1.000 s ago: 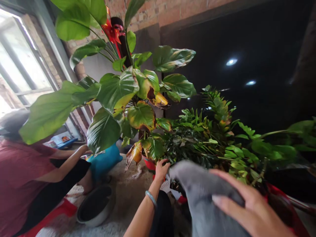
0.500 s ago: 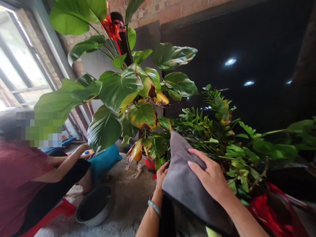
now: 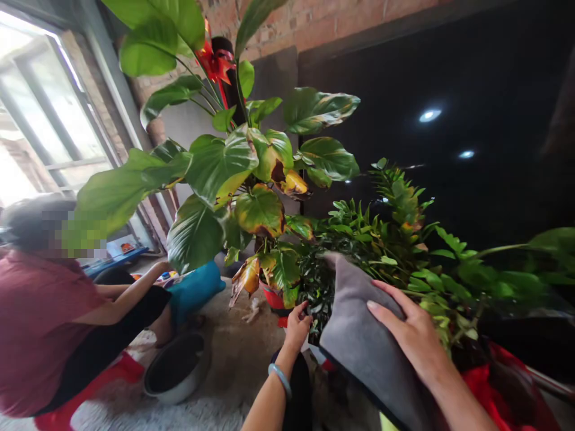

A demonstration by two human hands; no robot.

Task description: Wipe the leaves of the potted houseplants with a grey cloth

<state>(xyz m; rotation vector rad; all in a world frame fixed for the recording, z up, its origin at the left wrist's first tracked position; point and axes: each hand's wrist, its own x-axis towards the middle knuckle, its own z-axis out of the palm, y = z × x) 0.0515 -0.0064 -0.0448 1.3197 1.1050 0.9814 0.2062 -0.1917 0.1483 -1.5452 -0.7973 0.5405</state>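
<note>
My right hand [image 3: 415, 338] grips a soft grey cloth [image 3: 366, 335], thumb and fingers pressed on its upper side. The cloth's pointed upper corner reaches small dark-green leaves, and a dark edge runs along its lower side. To the left, my left hand [image 3: 297, 328] has its fingers curled together near the low foliage. A small dark bit shows at its fingertips, too small to name. A pale bangle [image 3: 282, 380] circles that wrist. Ahead stands a large-leaved potted plant [image 3: 224, 158], several of its lower leaves yellow and brown, in a red pot [image 3: 272, 296].
At the left a person [image 3: 49, 317] in a red shirt sits on a red stool [image 3: 90, 392], beside a grey basin [image 3: 173, 377] on the floor. Bushy green plants [image 3: 395, 239] fill the right side before a dark shiny panel [image 3: 404, 78]. Red material [image 3: 494, 389] lies lower right.
My right hand and the cloth have shifted right and slightly down, and the cloth's tip has dropped. A gap now separates my left hand from the cloth. The view has turned slightly left.
</note>
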